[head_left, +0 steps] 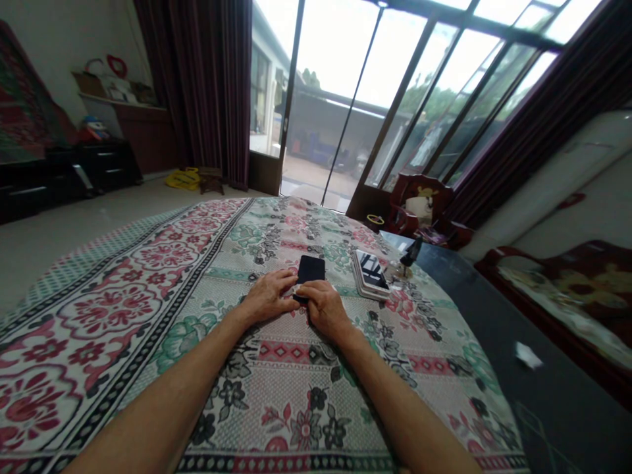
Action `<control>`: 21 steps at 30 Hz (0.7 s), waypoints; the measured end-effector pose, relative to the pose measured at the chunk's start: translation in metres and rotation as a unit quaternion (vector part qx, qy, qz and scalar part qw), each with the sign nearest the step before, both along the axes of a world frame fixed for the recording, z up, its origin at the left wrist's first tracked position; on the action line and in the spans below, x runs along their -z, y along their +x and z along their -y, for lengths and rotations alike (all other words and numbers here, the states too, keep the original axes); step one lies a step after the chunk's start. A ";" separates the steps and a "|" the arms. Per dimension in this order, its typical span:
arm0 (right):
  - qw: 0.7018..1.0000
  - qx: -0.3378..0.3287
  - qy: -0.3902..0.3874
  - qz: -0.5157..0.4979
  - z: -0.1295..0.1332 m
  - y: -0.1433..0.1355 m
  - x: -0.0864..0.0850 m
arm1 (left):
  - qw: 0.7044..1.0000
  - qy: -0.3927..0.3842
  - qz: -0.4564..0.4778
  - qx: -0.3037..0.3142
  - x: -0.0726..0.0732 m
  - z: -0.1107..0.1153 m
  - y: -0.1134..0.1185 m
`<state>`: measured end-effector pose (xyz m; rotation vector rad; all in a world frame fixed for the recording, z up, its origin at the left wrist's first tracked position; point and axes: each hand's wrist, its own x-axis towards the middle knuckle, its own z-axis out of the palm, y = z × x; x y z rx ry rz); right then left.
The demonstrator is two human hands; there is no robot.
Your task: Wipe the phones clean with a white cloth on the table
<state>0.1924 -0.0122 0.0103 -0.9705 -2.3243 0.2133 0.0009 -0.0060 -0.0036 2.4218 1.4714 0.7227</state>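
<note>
A dark smartphone (311, 268) lies on the patterned tablecloth (291, 368), its lower part covered by my fingers. My left hand (269, 295) rests at its left edge, with the thumb near the bottom corner and the fingers along the side. Over the phone's lower end, my right hand (323, 307) is closed, fingertips bent down. A small whitish bit shows by its fingertips, too small to name. To the right, a white-framed device with a dark glossy screen (372, 270) lies on top of a pale flat object.
Behind the flat devices stands a small dark object (411, 252) on a clear base. A carved wooden chair (419, 204) is beyond the table, near the glass doors. White crumpled paper (528, 355) lies at the right on a dark surface. A yellow bag (183, 178) sits on the floor.
</note>
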 end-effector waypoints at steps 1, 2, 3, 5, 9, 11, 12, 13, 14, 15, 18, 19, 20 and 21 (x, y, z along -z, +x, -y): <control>1.000 -0.006 0.005 -0.002 0.001 0.001 0.000 | 1.000 0.002 -0.008 0.002 0.001 0.000 0.000; 1.000 -0.010 0.009 -0.003 0.003 0.001 0.000 | 1.000 0.004 -0.014 0.004 0.001 0.000 -0.001; 1.000 -0.010 0.012 -0.002 0.004 0.001 0.001 | 1.000 0.004 -0.020 0.006 0.001 0.000 -0.001; 1.000 0.002 0.018 0.001 0.006 0.000 0.001 | 1.000 0.002 -0.028 0.014 0.001 0.001 -0.002; 0.998 0.036 0.052 -0.012 0.009 -0.002 0.002 | 0.998 -0.007 -0.053 0.022 -0.001 0.001 -0.003; 0.997 0.044 0.057 -0.013 0.010 -0.003 0.003 | 0.998 -0.011 -0.066 0.021 -0.001 0.000 -0.004; 0.997 0.046 0.054 -0.009 0.010 -0.003 0.004 | 0.997 -0.013 -0.070 0.020 -0.001 0.000 -0.004; 0.998 0.048 0.051 -0.003 0.010 -0.003 0.004 | 0.997 -0.013 -0.072 0.021 -0.001 -0.001 -0.004; 0.998 0.050 0.048 0.002 0.010 -0.003 0.004 | 0.997 -0.013 -0.072 0.023 0.000 -0.002 -0.005; 0.998 0.053 0.046 0.005 0.009 -0.003 0.004 | 0.997 -0.012 -0.071 0.024 0.001 -0.002 -0.005; 0.998 0.055 0.043 0.008 0.008 -0.003 0.005 | 0.998 -0.006 -0.064 0.027 0.002 -0.003 -0.005; 0.998 0.053 0.043 0.007 0.008 -0.004 0.005 | 0.998 -0.003 -0.062 0.029 0.002 -0.004 -0.006; 0.998 0.052 0.043 0.005 0.008 -0.004 0.005 | 0.998 -0.001 -0.059 0.032 0.002 -0.004 -0.006; 0.998 0.051 0.044 0.003 0.009 -0.004 0.005 | 0.998 0.000 -0.056 0.035 0.002 -0.004 -0.006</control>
